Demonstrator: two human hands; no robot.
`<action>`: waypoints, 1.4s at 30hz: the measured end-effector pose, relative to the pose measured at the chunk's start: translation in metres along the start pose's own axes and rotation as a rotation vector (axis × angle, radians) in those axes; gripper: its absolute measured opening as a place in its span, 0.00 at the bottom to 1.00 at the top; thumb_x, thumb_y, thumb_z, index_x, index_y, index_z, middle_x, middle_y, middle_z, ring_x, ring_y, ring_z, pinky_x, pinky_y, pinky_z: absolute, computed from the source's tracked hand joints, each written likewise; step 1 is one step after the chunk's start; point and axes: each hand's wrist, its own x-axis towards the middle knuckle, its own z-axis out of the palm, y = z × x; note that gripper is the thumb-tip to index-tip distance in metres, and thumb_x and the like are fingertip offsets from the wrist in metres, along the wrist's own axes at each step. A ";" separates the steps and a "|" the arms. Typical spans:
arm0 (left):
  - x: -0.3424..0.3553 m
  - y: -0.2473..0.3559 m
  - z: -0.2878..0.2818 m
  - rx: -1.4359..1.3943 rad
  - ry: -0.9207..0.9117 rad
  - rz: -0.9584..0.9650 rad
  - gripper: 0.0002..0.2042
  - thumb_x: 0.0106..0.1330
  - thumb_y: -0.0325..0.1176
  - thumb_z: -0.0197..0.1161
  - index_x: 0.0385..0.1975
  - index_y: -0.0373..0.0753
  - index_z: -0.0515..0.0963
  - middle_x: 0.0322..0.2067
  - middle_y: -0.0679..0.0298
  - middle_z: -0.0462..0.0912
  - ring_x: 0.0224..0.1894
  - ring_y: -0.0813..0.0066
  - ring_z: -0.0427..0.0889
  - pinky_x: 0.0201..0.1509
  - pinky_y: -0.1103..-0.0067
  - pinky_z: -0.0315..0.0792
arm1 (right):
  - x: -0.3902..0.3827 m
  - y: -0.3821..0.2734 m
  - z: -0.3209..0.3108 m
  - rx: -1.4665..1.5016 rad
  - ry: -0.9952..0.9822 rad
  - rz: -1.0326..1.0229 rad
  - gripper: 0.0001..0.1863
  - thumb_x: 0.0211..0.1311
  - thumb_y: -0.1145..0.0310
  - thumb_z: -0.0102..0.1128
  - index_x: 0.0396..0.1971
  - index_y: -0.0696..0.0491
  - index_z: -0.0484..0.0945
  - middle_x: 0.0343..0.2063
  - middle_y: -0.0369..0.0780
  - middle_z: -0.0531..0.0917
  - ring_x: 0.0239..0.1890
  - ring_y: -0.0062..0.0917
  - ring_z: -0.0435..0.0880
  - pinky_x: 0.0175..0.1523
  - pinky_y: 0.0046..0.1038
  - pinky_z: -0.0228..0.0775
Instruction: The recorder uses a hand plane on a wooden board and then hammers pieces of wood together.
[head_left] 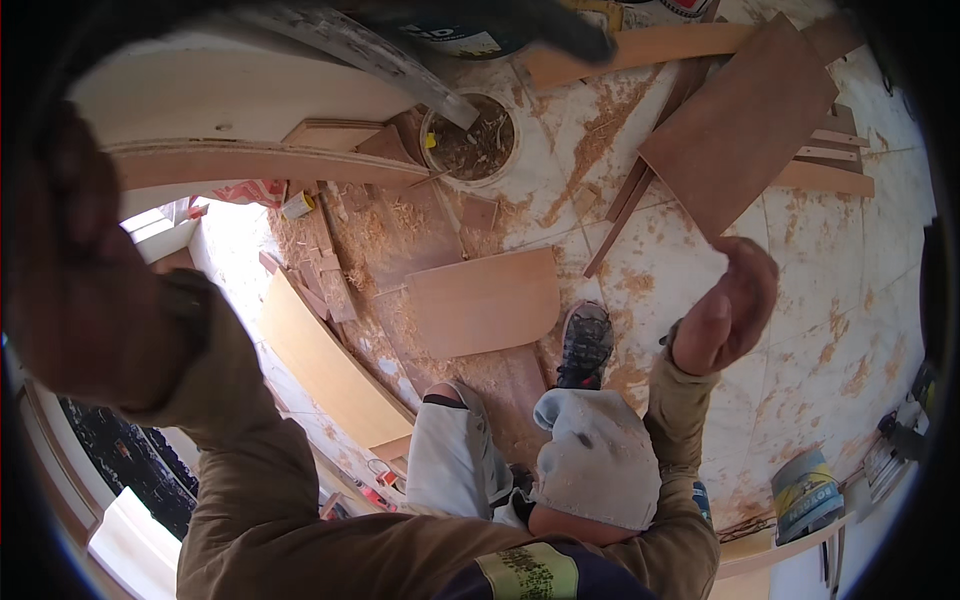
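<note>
My left hand point(85, 300) is raised close at the left edge, dark and blurred, beside the long edge of a pale wooden board point(250, 162). Its fingers are too smeared to make out a grip. My right hand point(735, 305) is up at the right, its fingers curved and the thumb apart, with nothing seen between them. Its fingertips overlap the near corner of a brown wood panel point(745, 120); whether they touch it I cannot tell. Between the hands, lower down, a wood panel with one rounded corner point(487, 303) lies on boards by my shoe point(586, 342).
A round bucket point(512, 150) of debris stands at the top middle, a worn grey beam point(370, 55) slanting over it. Shavings and offcuts point(338, 285) litter the floor at left, near a pale plank point(330, 365). A paint bucket point(805, 492) sits at lower right.
</note>
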 end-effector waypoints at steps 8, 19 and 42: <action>-0.201 -0.213 0.239 -0.708 -0.341 -0.994 0.23 0.79 0.43 0.56 0.64 0.33 0.69 0.34 0.67 0.77 0.27 0.84 0.73 0.28 0.83 0.70 | -0.076 0.050 -0.020 -0.673 -0.973 0.579 0.18 0.55 0.68 0.69 0.46 0.53 0.80 0.25 0.49 0.84 0.29 0.46 0.86 0.34 0.39 0.77; -0.190 -0.468 0.193 0.676 0.097 -0.335 0.10 0.65 0.36 0.65 0.38 0.38 0.86 0.36 0.53 0.87 0.40 0.56 0.87 0.44 0.65 0.79 | -0.241 0.078 -0.072 -0.461 -0.733 0.976 0.15 0.58 0.68 0.66 0.41 0.61 0.82 0.29 0.48 0.88 0.31 0.34 0.89 0.39 0.34 0.79; -0.160 -0.483 0.192 0.623 0.125 -0.340 0.09 0.64 0.32 0.64 0.42 0.43 0.86 0.37 0.54 0.84 0.45 0.51 0.83 0.52 0.63 0.77 | -0.255 0.145 -0.087 -0.490 -0.906 0.997 0.20 0.50 0.63 0.67 0.43 0.59 0.83 0.30 0.49 0.87 0.34 0.37 0.88 0.43 0.34 0.79</action>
